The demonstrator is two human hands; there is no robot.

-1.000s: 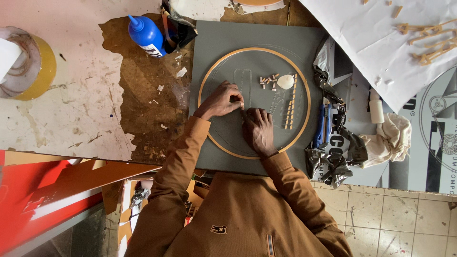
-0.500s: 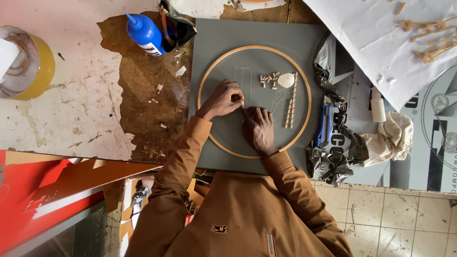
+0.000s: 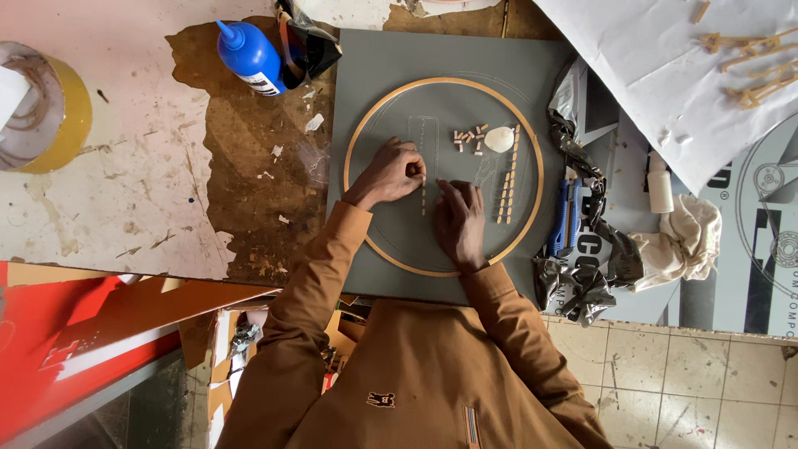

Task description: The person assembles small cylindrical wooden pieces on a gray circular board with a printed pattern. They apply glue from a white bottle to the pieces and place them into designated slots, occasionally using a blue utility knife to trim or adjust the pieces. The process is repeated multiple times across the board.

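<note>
Head cam | L hand (image 3: 389,173) grip pinched on thin wood strip (image 3: 423,198) | R hand (image 3: 460,220) fingertip touching strip, grip loose, inside hoop (image 3: 359,141)

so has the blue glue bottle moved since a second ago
No. The blue glue bottle lies at the same spot beside the grey board's top-left corner.

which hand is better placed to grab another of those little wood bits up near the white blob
Probably the right hand: it lies nearer the small wood pieces by the white blob. The left hand is pinched at the thin strip.
</note>
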